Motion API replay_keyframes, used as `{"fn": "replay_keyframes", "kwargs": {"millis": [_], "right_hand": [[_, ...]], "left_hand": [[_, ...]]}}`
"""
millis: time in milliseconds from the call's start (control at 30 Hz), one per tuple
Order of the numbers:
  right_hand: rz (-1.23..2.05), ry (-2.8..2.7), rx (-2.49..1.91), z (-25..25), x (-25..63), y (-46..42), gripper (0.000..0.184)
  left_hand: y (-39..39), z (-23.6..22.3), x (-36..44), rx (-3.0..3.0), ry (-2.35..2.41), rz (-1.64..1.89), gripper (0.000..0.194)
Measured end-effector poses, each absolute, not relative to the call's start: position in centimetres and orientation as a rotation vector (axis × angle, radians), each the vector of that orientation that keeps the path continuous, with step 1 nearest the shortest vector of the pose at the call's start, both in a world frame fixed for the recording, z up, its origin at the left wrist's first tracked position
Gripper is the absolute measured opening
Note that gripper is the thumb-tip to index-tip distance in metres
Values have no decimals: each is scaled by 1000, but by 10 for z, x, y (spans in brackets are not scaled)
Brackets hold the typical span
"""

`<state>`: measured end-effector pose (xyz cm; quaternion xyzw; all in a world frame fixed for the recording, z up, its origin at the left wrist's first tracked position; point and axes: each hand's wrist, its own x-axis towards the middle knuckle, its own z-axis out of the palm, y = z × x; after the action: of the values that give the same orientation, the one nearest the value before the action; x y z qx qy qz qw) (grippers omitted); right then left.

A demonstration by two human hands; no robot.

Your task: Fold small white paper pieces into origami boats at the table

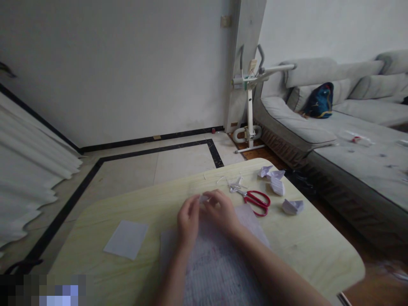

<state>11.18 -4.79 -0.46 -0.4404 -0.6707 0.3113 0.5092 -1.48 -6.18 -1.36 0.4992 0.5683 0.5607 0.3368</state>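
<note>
My left hand (188, 219) and my right hand (220, 210) meet over the middle of a pale wooden table (318, 250). Their fingertips pinch a small piece of white paper (204, 198) between them. Both hands hover above a larger sheet of lined paper (219, 263) lying flat under my forearms. Red-handled scissors (257, 201) lie just right of my right hand.
A blank white sheet (126, 239) lies at the table's left. Folded paper shapes (276, 182) and another (292, 206) sit near the right edge, with paper scraps (235, 183) behind the scissors. A grey sofa (350, 140) and an exercise machine (250, 106) stand beyond.
</note>
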Motion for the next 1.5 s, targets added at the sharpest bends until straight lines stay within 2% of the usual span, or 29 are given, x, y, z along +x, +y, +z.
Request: {"fn": "replay_keyframes", "kwargs": {"millis": [167, 433, 767, 1500], "right_hand": [[872, -1673, -1031, -2, 114, -48, 32], [1003, -1547, -1071, 1, 119, -42, 24], [1108, -1439, -1036, 7, 116, -42, 16], [1219, -1417, -1045, 11, 115, -47, 15]], "left_hand": [[-63, -12, -18, 1262, 1503, 1461, 29], [-67, -5, -19, 1220, 1355, 1354, 42], [-68, 1, -15, 1171, 1352, 1365, 38], [-67, -4, -16, 1255, 1432, 1409, 26]]}}
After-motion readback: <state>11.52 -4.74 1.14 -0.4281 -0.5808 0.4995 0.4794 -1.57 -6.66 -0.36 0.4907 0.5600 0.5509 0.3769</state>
